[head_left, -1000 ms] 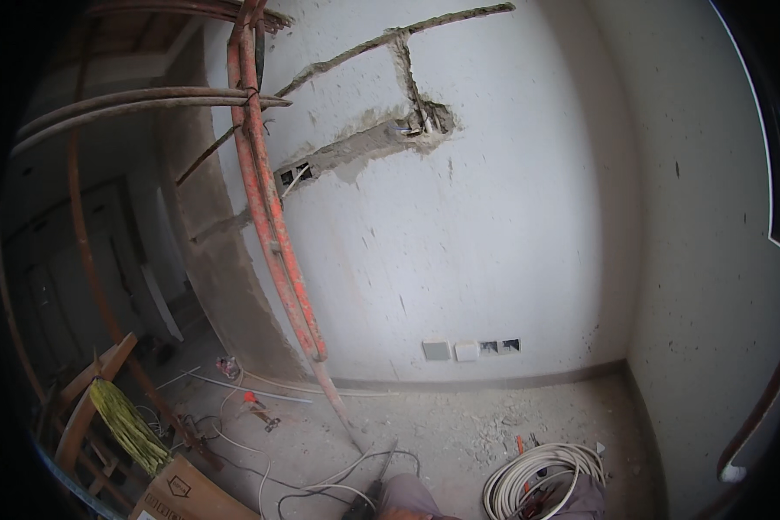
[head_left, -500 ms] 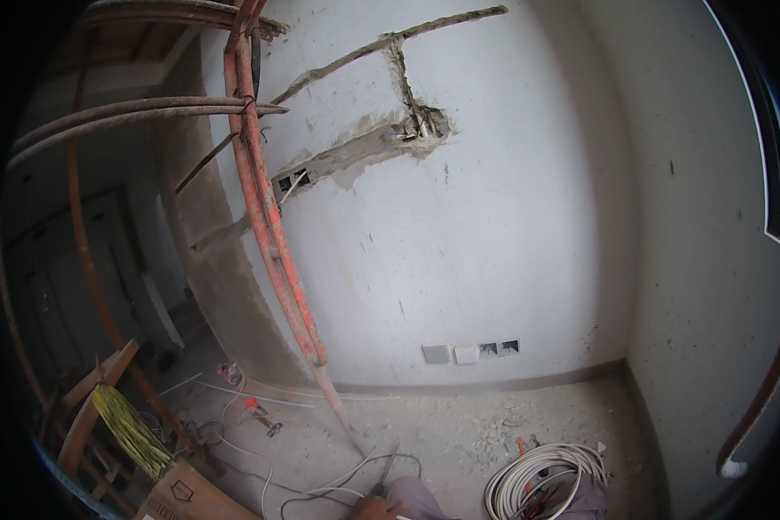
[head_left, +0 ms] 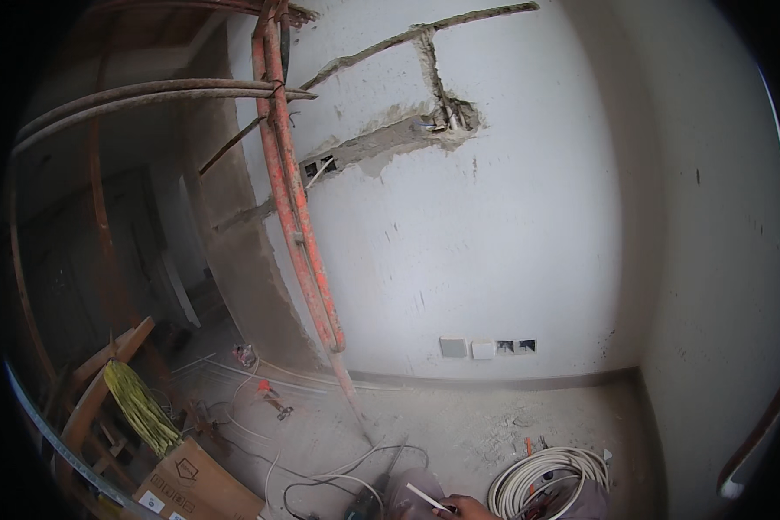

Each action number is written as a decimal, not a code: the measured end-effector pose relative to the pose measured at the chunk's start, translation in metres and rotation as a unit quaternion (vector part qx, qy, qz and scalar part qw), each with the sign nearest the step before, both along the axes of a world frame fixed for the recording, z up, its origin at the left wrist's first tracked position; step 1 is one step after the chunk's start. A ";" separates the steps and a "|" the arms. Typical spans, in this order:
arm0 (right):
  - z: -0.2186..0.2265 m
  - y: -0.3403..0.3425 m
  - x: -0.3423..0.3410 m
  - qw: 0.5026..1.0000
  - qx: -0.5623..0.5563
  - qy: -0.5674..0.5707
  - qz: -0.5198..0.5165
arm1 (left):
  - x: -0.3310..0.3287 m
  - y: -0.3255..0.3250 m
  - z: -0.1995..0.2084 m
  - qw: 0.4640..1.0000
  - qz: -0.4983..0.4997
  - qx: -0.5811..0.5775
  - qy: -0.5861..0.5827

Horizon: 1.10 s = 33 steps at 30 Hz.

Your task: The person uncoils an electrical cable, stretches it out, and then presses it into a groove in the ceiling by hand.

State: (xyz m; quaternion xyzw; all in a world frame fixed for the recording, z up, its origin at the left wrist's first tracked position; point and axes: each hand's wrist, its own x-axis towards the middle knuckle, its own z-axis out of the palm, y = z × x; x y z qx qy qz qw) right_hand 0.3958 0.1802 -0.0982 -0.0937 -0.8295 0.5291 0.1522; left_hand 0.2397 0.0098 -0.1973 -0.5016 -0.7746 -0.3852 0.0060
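At the bottom edge my right hand [head_left: 468,508] is only partly in view, its fingers closed round a short length of white cable [head_left: 424,497] whose free end points up and left. Something dark shows at the fingertips, too small to make out. My left hand is out of view. Left of the cable, a dark power drill [head_left: 364,504] lies on the floor beside my knee [head_left: 410,490], its long bit pointing away. To the right of my hand is a coil of off-white cable [head_left: 504,487], with tools partly hidden inside it.
A rusty red scaffold frame [head_left: 296,217] stands before the chiselled white wall [head_left: 494,234]. Socket boxes [head_left: 516,347] sit low in that wall. On the left are a cardboard box [head_left: 204,485], a yellow-green fibre bundle [head_left: 139,407] and timber. A red-handled hammer [head_left: 276,400] and loose cables lie on the dusty floor.
My view has shifted, so the scene sits further right. A hand beside the drill is gone from there; my right hand with the white cable now shows at the bottom edge.
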 end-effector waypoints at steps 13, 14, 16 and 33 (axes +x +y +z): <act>0.045 0.038 0.028 0.991 0.133 0.018 -0.014 | 0.025 0.079 0.036 0.518 -0.003 0.286 -0.806; 0.037 0.043 0.038 0.991 0.131 -0.010 0.005 | 0.007 0.078 0.037 0.499 0.022 0.330 -0.801; 0.045 0.034 0.059 0.988 0.131 -0.075 0.030 | -0.025 0.071 0.055 0.512 0.071 0.392 -0.761; 0.000 0.027 0.009 0.969 0.233 0.009 -0.075 | -0.109 0.061 -0.005 0.502 0.162 0.599 -0.603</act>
